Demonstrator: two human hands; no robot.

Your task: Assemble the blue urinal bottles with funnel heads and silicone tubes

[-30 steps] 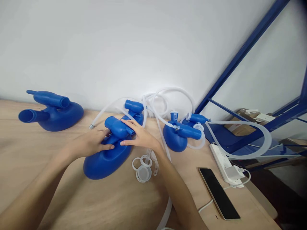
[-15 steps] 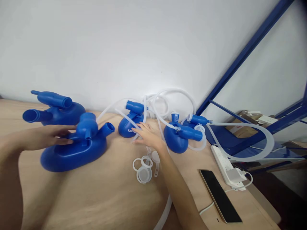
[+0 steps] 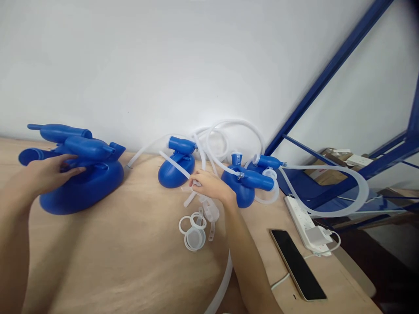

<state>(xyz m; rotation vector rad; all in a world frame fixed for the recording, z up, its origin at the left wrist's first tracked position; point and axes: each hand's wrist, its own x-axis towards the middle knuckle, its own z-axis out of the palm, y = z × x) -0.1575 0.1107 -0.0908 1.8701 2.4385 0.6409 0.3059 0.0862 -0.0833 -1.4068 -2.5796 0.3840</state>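
Note:
My left hand has its thumb and fingers closed on a blue plastic urinal bottle at the left, gripping between its rounded body and upper neck. A second blue bottle stands behind it, partly hidden. My right hand is pinched on a translucent cap strap, partly covered by the fingers. A white tube runs down to those fingertips; whether they also grip it is unclear. Just below lie translucent caps, a white ring and another strap.
Behind my right hand stands a blue bottle with a tube; further bottles with coiled hoses are to the right. A phone, power strip and blue metal shelf occupy the right side.
The held bottle has moved left and back, and turned, now overlapping the bottle behind. My right hand has shifted right with the translucent strap, its fingers drawn closer together.

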